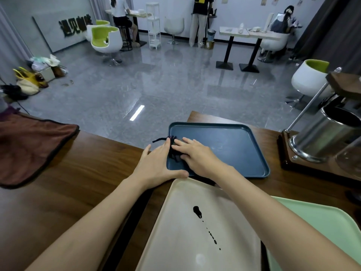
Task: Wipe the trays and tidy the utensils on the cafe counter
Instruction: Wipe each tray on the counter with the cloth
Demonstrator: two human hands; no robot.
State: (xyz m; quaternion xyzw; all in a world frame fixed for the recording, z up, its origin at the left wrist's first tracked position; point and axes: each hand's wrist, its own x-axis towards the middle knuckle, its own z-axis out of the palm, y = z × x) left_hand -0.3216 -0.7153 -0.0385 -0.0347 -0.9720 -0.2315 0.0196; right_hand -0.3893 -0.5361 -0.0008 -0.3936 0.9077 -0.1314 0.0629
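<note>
Both hands meet the blue tray (230, 149) on the worktop (88, 173). The right hand (195, 155) presses a soft, limp cloth (173, 152) with flat fingers (183, 142). The left hand (156, 165), fingers straight, braces the rim, as the tray is probably light and slippery.

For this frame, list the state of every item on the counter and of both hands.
blue tray: lying flat, cloth at its left end.
dark cloth: bunched, pressed under the right hand.
beige tray: dirty, dark spill unwiped.
green tray: beside the beige tray, no spill visible.
brown towel: spread out, untouched.
steel canister: standing, lidless.
left hand: flat, steadying the blue tray's edge.
right hand: fingers straight, pressing the cloth.
</note>
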